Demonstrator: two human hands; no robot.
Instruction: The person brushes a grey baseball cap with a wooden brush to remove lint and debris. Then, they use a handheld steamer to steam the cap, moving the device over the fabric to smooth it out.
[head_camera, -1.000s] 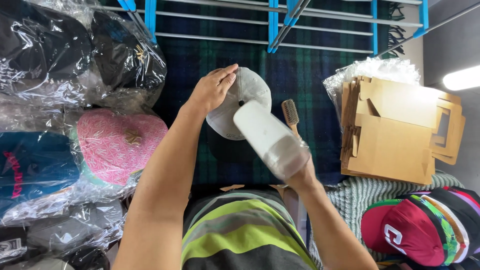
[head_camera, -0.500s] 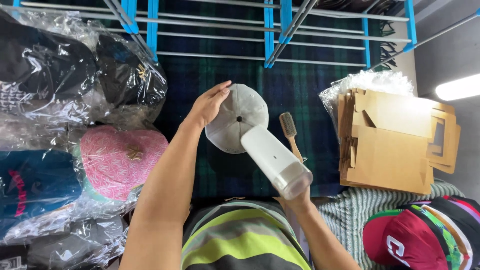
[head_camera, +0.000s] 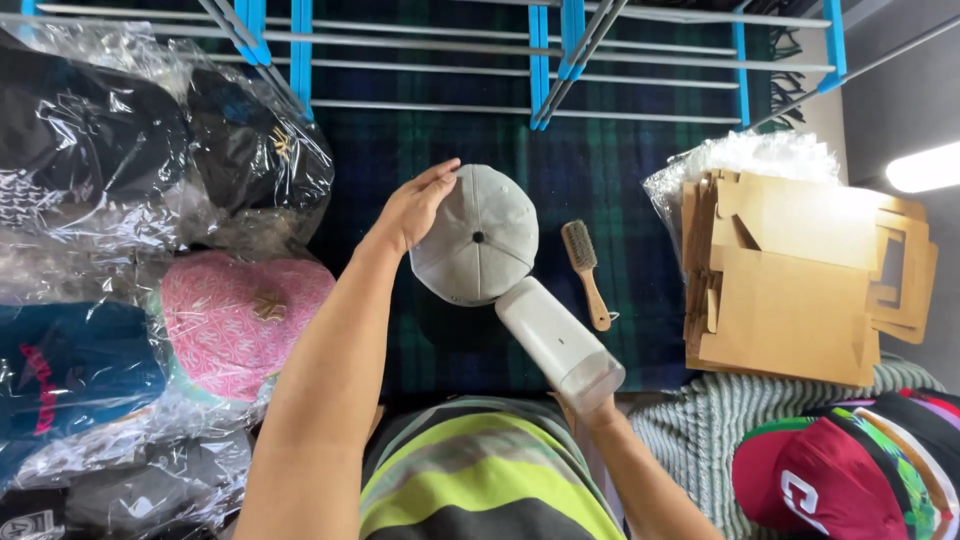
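Note:
A light grey cap (head_camera: 482, 235) lies crown-up on a dark green and blue plaid cloth (head_camera: 640, 190). My left hand (head_camera: 415, 205) rests on the cap's left side, fingers curved over the crown. My right hand (head_camera: 590, 405), mostly hidden, grips the lower end of a white handheld appliance (head_camera: 555, 340) with a clear end section. The appliance's upper tip points at the cap's lower right edge and touches or nearly touches it.
A wooden-handled brush (head_camera: 587, 268) lies right of the cap. Flat cardboard boxes (head_camera: 800, 280) are stacked at right, above a pile of colourful caps (head_camera: 850, 470). Plastic-wrapped caps, one pink (head_camera: 240, 315), crowd the left. A metal rack with blue joints (head_camera: 540, 60) spans the top.
The view has shifted a little, so everything sits lower in frame. My left hand stays on the cap and the white appliance remains pressed toward the cap's lower right.

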